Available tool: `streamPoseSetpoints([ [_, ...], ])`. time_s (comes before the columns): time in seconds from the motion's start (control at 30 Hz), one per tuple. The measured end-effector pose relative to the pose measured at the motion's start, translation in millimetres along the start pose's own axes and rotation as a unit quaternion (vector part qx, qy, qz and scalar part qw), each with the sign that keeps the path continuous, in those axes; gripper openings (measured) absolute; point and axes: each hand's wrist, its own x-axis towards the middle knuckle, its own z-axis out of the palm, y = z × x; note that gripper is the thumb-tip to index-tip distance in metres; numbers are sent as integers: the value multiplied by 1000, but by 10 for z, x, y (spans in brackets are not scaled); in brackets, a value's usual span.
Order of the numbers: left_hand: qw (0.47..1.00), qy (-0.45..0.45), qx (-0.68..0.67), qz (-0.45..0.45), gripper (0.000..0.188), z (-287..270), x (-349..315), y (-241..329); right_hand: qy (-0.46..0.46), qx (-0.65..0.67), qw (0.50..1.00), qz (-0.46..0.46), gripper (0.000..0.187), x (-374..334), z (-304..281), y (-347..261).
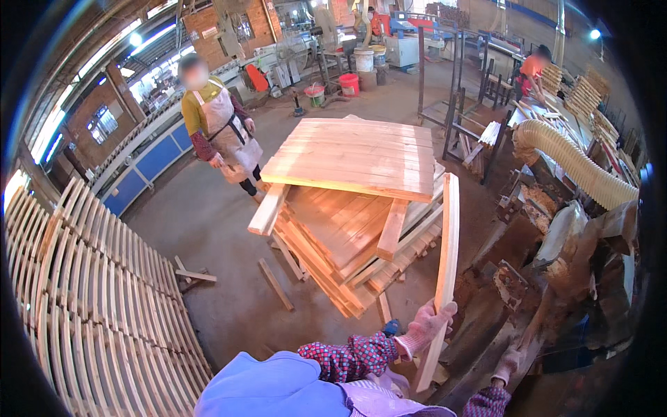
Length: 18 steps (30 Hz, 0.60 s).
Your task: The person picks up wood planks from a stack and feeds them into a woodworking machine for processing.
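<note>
My left hand (pixel 425 328), in a pinkish knit glove, is closed around a long, pale wooden strip (pixel 449 243). The strip stands steeply tilted, its upper end beside the right edge of a stack of wooden panels. My right hand (pixel 509 364), also gloved, is low at the right, close to brown, dusty sheet-like material (pixel 479 375); its fingers are too unclear to read. On top of the stack, a broad jointed-board panel (pixel 354 156) rests on two wooden spacers, one at the left (pixel 269 210) and one at the right (pixel 393 229). More panels (pixel 333 219) lie beneath.
Slatted wooden racks of strips (pixel 90 292) line the left. A co-worker in an apron (pixel 222 125) stands beyond the stack; another person (pixel 531 76) bends over wood at the far right. A ribbed hose (pixel 577 156) runs along the right. Loose offcuts (pixel 276 285) lie on the floor.
</note>
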Motion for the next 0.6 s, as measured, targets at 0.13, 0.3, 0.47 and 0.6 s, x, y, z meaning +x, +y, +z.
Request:
streamPoseSetpoints([
  [0.13,999,-8,-2,42,44,-19,-27,-146,-317,552,769,58,67,-993,-601,-2000],
  [0.3,913,-161,344,151,90,-26,-217,-9,-203,510,825,134,89,-2100,-682,-2373],
  [0.47,863,100,269,416,93,-714,130,1305,-157,175,963,129,73,-2503,-916,-1543],
  [0.6,904,280,37,323,71,-1348,774,2122,-109,-65,984,124,68,-2806,-953,-1101],
])
